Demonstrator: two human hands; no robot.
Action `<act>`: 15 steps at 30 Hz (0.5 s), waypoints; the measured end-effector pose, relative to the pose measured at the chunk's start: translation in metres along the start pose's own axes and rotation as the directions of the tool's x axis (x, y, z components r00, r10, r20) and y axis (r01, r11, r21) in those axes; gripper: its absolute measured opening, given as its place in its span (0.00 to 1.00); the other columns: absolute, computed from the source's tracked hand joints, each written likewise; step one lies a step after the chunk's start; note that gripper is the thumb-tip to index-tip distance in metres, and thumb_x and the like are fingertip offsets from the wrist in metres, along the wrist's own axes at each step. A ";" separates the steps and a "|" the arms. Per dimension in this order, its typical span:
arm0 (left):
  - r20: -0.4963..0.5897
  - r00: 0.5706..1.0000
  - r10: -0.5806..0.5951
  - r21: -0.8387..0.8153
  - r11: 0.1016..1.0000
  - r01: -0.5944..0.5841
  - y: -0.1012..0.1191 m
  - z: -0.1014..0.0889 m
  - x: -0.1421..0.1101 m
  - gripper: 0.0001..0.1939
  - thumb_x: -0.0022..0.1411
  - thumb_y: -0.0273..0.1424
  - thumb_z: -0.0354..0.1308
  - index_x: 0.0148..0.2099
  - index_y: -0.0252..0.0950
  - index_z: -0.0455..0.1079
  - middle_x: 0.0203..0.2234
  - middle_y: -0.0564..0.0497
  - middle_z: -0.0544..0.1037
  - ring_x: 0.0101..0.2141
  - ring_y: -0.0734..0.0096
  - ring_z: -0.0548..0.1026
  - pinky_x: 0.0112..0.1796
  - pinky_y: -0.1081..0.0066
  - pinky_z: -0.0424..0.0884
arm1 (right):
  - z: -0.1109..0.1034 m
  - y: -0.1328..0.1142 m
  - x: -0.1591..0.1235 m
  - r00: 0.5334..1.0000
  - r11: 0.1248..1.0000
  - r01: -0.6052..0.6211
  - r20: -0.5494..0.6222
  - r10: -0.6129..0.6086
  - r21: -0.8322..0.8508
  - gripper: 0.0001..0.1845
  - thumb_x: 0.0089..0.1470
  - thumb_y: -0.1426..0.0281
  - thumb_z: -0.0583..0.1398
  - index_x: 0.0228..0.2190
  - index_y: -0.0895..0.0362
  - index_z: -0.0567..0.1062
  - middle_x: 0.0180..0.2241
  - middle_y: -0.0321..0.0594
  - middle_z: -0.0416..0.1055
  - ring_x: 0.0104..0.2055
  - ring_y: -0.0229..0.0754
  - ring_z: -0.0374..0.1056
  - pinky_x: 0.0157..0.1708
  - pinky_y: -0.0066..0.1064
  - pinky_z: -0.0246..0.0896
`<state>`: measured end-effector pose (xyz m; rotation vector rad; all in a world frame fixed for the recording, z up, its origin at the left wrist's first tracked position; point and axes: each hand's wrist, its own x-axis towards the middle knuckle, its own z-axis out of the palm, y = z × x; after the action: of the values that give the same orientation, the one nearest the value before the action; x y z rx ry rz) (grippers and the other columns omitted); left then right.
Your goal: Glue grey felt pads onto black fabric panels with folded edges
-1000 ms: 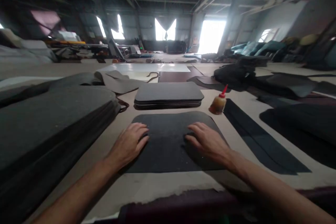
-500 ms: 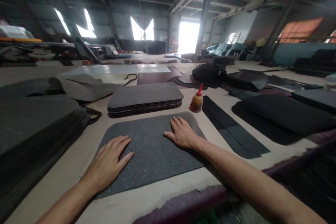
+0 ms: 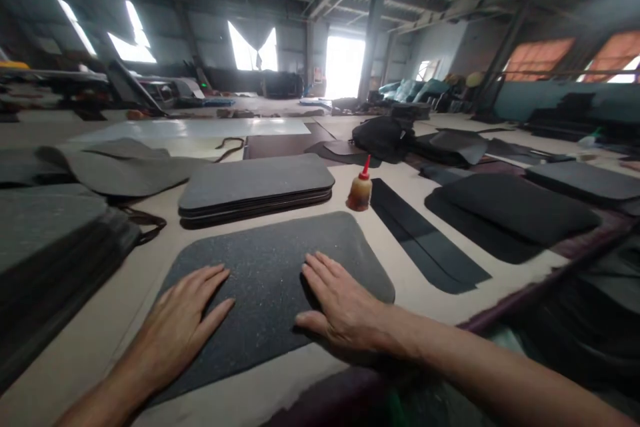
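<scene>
A dark grey, speckled sheet (image 3: 260, 260) with rounded corners lies flat on the pale table in front of me. My left hand (image 3: 183, 320) rests on its left part, fingers stretched out and thumb apart. Over the right part is my right hand (image 3: 340, 303), also with fingers extended and thumb apart; whether its palm presses on the sheet I cannot tell. Just beyond the sheet sits a neat stack of similar grey sheets (image 3: 257, 183). To the right of that stack stands a small bottle (image 3: 359, 190) with a red nozzle and amber-brown contents.
A tall pile of dark sheets (image 3: 55, 233) stands at the left. Long black strips (image 3: 425, 233) lie right of the bottle, with black pieces (image 3: 515, 213) farther right. A black bundle (image 3: 380, 137) sits at the back. The table's ragged edge (image 3: 520, 300) runs along the right front.
My right hand has slid nearer to me across the sheet, away from its far right corner. The left hand stays on the sheet's left part. The view has turned slightly right.
</scene>
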<state>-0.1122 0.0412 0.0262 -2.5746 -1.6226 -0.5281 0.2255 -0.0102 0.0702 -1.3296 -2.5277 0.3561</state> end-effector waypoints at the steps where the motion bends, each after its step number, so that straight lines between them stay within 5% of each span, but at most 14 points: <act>1: 0.000 1.000 0.001 0.006 1.000 -0.001 -0.001 0.000 0.000 0.33 0.68 0.56 0.42 0.63 0.42 0.66 0.61 0.46 0.69 0.61 0.50 0.66 0.60 0.46 0.65 | 0.002 -0.003 -0.004 1.000 1.000 -0.018 0.016 0.017 0.009 0.47 0.66 0.44 0.49 0.68 0.70 0.54 0.70 0.61 0.42 0.73 0.60 0.35 0.70 0.49 0.39; 6: -0.002 1.000 0.017 0.012 1.000 -0.017 -0.003 0.001 0.000 0.32 0.68 0.56 0.43 0.63 0.43 0.65 0.62 0.47 0.68 0.61 0.51 0.65 0.60 0.47 0.65 | 0.005 0.032 -0.027 0.963 0.950 -0.270 -0.060 0.263 -0.156 0.49 0.67 0.46 0.48 0.65 0.80 0.55 0.69 0.71 0.41 0.72 0.66 0.34 0.69 0.56 0.38; 9: -0.003 1.000 0.010 0.019 1.000 -0.010 -0.003 0.002 0.000 0.32 0.68 0.56 0.42 0.63 0.43 0.65 0.61 0.47 0.68 0.61 0.51 0.65 0.60 0.47 0.65 | -0.001 0.052 -0.040 0.921 0.899 -0.385 -0.140 0.362 -0.207 0.44 0.67 0.49 0.52 0.62 0.79 0.62 0.66 0.73 0.51 0.71 0.69 0.42 0.68 0.57 0.43; 13: -0.012 1.000 0.014 0.016 1.000 -0.014 -0.002 0.001 0.000 0.34 0.68 0.58 0.41 0.63 0.42 0.66 0.61 0.46 0.69 0.61 0.51 0.66 0.60 0.47 0.65 | -0.020 0.060 -0.048 0.890 0.908 -0.400 -0.286 0.354 -0.123 0.24 0.67 0.60 0.53 0.53 0.66 0.73 0.57 0.61 0.68 0.62 0.59 0.61 0.63 0.48 0.53; 15: -0.011 1.000 0.019 0.013 1.000 -0.018 -0.001 0.001 0.000 0.34 0.68 0.58 0.41 0.63 0.42 0.65 0.61 0.47 0.68 0.61 0.51 0.66 0.60 0.47 0.65 | -0.032 0.068 -0.046 0.841 0.886 -0.464 -0.305 0.446 0.017 0.19 0.65 0.64 0.53 0.50 0.61 0.75 0.51 0.53 0.73 0.53 0.53 0.69 0.54 0.41 0.62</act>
<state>-0.1130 0.0418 0.0256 -2.5700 -1.5918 -0.5284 0.3136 -0.0082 0.0720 -1.8517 -1.9679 0.1507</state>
